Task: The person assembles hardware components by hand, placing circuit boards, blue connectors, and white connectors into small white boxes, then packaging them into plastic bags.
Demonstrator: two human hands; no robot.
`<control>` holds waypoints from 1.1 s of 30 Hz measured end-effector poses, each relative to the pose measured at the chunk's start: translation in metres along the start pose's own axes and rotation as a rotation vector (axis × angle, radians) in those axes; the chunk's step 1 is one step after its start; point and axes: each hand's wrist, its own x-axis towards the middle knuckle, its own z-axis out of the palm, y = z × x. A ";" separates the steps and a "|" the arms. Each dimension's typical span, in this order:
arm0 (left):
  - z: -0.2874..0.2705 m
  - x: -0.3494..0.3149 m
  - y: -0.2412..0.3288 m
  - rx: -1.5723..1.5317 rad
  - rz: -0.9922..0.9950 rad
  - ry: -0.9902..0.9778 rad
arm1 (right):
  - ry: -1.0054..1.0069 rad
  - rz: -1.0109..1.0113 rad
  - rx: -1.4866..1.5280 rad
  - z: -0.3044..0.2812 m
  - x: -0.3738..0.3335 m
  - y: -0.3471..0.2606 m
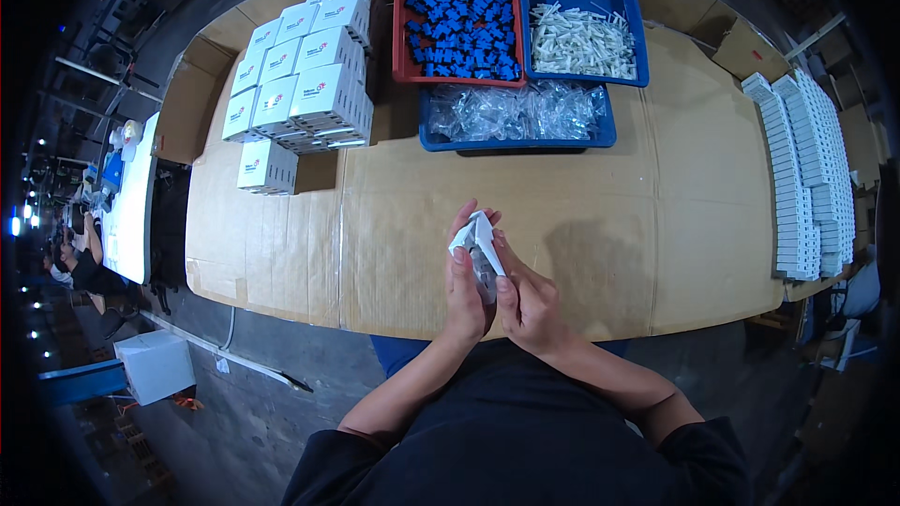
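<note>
Both hands (534, 305) have got hold of clear plastic (484, 283) and a folded white piece (485, 239), maybe a carton, above the tabletop (600, 234).

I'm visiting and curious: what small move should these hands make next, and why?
Perhaps the right hand should ease the clear packet further into the white card while the left hand steadies it: both hold the card, and the packet shows between its sides.
</note>
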 end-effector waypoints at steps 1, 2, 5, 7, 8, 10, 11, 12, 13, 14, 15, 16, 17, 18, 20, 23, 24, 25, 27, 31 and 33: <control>-0.001 -0.001 -0.001 0.000 -0.001 0.001 | -0.001 0.001 0.000 0.000 0.000 -0.001; -0.002 -0.002 -0.001 0.031 0.023 0.014 | -0.019 0.045 0.056 0.001 0.000 -0.004; -0.010 0.001 0.000 0.091 0.073 0.015 | -0.065 0.140 0.203 0.002 0.006 -0.012; -0.011 0.006 0.005 0.122 0.131 0.028 | -0.121 0.258 0.482 0.003 0.008 -0.005; -0.009 0.006 0.007 0.123 0.133 0.030 | -0.122 0.257 0.484 0.006 0.010 -0.003; -0.002 0.006 0.015 0.123 0.189 0.003 | 0.169 0.591 0.725 0.012 0.014 0.002; -0.002 0.006 0.013 0.112 0.210 -0.033 | 0.138 0.744 0.833 0.014 0.010 0.014; -0.005 0.006 0.011 0.112 0.212 -0.033 | 0.137 0.742 0.833 0.012 0.006 0.026; -0.006 0.006 0.009 0.169 0.257 -0.085 | 0.008 0.896 1.137 0.006 0.003 0.036; -0.007 0.006 0.007 0.225 0.302 -0.138 | -0.133 1.041 1.441 0.003 0.001 0.043; -0.008 0.004 0.007 0.214 0.284 -0.174 | -0.117 1.064 1.477 -0.003 0.011 0.024; -0.008 0.003 0.006 0.215 0.285 -0.172 | -0.119 1.065 1.478 -0.003 0.010 0.026; -0.008 0.002 0.006 0.213 0.269 -0.221 | -0.132 1.003 1.455 -0.002 0.006 0.029; -0.007 0.001 0.006 0.209 0.252 -0.272 | -0.140 0.941 1.430 -0.002 0.004 0.031; -0.007 0.000 0.007 0.241 0.239 -0.299 | -0.101 0.948 1.409 -0.003 0.003 0.033; -0.010 0.000 0.006 0.236 0.205 -0.284 | -0.076 0.994 1.362 0.000 0.000 0.048; -0.012 0.000 0.006 0.242 0.167 -0.278 | -0.047 1.034 1.231 -0.002 0.004 0.049; -0.012 0.000 0.006 0.248 0.129 -0.272 | -0.018 1.071 1.099 -0.003 0.007 0.050; -0.008 -0.005 0.009 0.252 0.107 -0.250 | 0.052 1.080 1.016 -0.009 0.017 0.030; -0.025 0.006 -0.007 0.611 0.340 -0.263 | 0.100 0.953 0.949 -0.015 0.025 -0.002; -0.021 0.005 -0.012 0.613 0.366 -0.232 | 0.072 0.759 0.810 -0.006 0.022 -0.013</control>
